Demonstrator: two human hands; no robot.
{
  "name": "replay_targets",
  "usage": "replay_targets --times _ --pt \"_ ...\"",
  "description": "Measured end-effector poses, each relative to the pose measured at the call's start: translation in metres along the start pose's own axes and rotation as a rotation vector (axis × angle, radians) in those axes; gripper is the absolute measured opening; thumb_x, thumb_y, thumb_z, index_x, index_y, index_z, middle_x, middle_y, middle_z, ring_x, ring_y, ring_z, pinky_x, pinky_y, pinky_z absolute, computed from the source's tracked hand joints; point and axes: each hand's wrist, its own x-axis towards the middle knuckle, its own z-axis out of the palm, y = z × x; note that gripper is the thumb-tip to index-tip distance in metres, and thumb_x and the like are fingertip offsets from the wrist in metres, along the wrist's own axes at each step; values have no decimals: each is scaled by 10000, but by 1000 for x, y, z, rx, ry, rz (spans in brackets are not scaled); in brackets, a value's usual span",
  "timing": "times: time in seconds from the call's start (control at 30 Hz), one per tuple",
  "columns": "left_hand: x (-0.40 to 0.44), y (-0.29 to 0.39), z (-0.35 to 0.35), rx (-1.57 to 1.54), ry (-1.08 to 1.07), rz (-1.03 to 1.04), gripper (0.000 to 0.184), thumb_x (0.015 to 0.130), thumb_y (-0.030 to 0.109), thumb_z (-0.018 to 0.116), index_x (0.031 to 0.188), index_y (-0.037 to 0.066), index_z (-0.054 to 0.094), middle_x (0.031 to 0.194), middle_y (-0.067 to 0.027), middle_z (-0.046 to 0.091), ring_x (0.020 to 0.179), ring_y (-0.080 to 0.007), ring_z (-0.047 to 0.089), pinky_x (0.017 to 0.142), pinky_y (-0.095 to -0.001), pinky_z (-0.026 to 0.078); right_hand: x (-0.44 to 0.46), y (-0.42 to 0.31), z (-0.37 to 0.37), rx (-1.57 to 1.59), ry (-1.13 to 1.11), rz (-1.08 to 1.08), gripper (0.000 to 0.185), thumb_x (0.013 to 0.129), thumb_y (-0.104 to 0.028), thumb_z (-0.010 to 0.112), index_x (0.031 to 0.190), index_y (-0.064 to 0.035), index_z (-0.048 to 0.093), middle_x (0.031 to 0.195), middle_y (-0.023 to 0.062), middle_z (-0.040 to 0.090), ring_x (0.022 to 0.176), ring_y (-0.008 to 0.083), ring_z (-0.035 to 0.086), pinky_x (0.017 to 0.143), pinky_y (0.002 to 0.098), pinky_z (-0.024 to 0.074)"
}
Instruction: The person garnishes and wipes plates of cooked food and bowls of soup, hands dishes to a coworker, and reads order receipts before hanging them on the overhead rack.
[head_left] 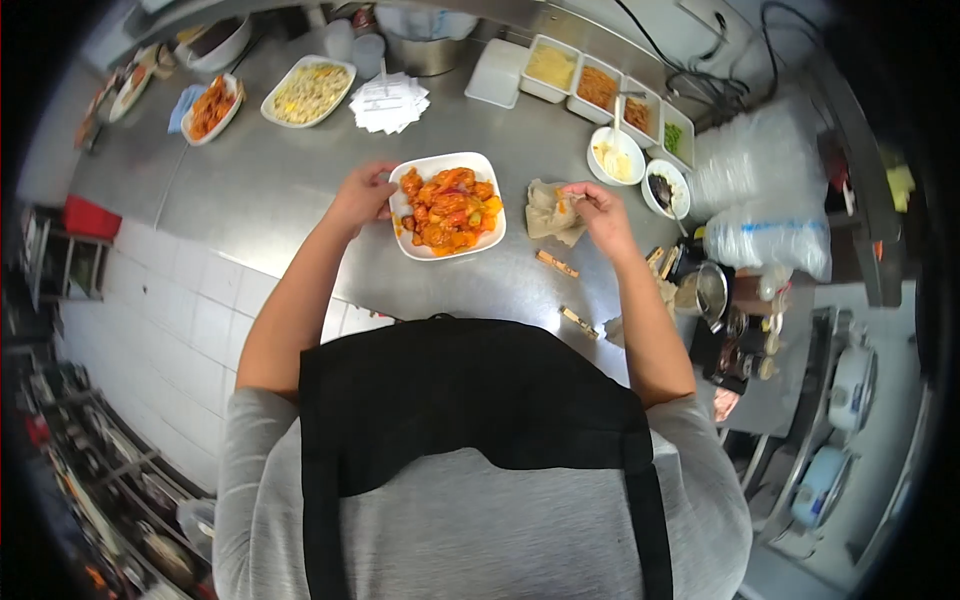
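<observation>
A white square plate (403,238) of orange-red glazed food (445,208) rests on the steel counter. My left hand (366,194) is at its left rim, fingers closed on the edge. To the right of the plate, my right hand (598,214) pinches a crumpled brownish paper towel (548,214), which has an orange smear. Below the towel lie a wooden clothespin-like clip (556,264) and another small wooden clip (578,323).
The steel counter (270,190) carries a fried rice plate (309,92), a plate of red food (211,108) and stacked paper slips (390,103). At the right stand topping containers (549,68), two bowls (616,156), wrapped plastic stacks (765,180) and condiment jars.
</observation>
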Motion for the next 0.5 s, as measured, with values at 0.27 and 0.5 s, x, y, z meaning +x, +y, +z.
replay_targets --times 0.27,0.5 --pt "-72 -41 0 -227 -166 -296 357 868 366 584 1024 70 461 844 -139 651 639 -172 632 544 -251 508 -19 34 33 -633 293 -442 232 693 -90 661 904 -11 606 917 130 574 905 306 558 778 390 462" --pt "-99 -27 92 -645 -33 -182 322 923 105 423 1198 61 262 1148 -269 532 933 -319 623 775 -324 538 -8 21 22 -353 222 -205 344 644 -160 721 964 -77 625 971 131 569 895 299 565 804 380 463"
